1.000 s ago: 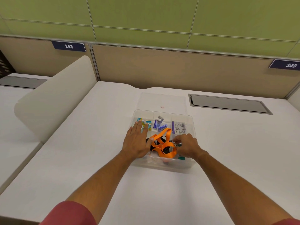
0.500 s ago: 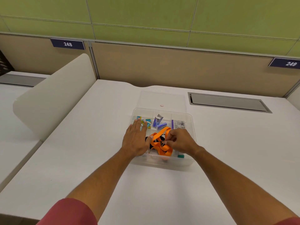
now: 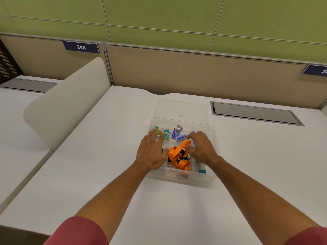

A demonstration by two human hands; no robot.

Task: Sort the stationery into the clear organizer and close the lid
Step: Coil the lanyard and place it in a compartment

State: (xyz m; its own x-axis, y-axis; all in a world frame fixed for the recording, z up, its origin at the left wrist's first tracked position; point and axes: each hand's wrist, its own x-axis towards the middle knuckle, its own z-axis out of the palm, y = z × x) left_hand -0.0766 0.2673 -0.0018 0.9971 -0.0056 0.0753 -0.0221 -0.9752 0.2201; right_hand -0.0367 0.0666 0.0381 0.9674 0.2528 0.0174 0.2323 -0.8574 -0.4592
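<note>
Clear plastic organizer [image 3: 215, 137] with several compartments sits open on the white tabletop [image 3: 106, 174], its transparent lid [image 3: 182, 107] folded back flat at its 12 o'clock side. The step in hand looks like tucking the orange fabric lanyard [image 3: 178, 154] down into the middle compartment; its loops bulge above the dividers, so the sorting seems nearly finished but not settled.

The left hand [image 3: 152, 152] lies flat with its fingers spread, palm down over the organizer's 9 o'clock edge, the thumb touching the lanyard's left loop; it holds nothing and appears to steady the box. The right hand [image 3: 201, 149] is curled at the lanyard's 3 o'clock side, fingertips pinched narrow on the orange strap near its upper end. Whether it grips the strap or only presses it, I cannot tell.

At the organizer's 11 o'clock corner lie small teal and yellow packets [image 3: 165, 134], and at 12 o'clock small blue and white boxes [image 3: 177, 133], just beyond both hands' fingertips. A teal item [image 3: 202, 171] rests at the 5 o'clock corner, below the right wrist.

The next move likely calls for pressing the lanyard below the rim so no loop stands proud, then reaching to 12 o'clock to swing the lid forward and shut it.
</note>
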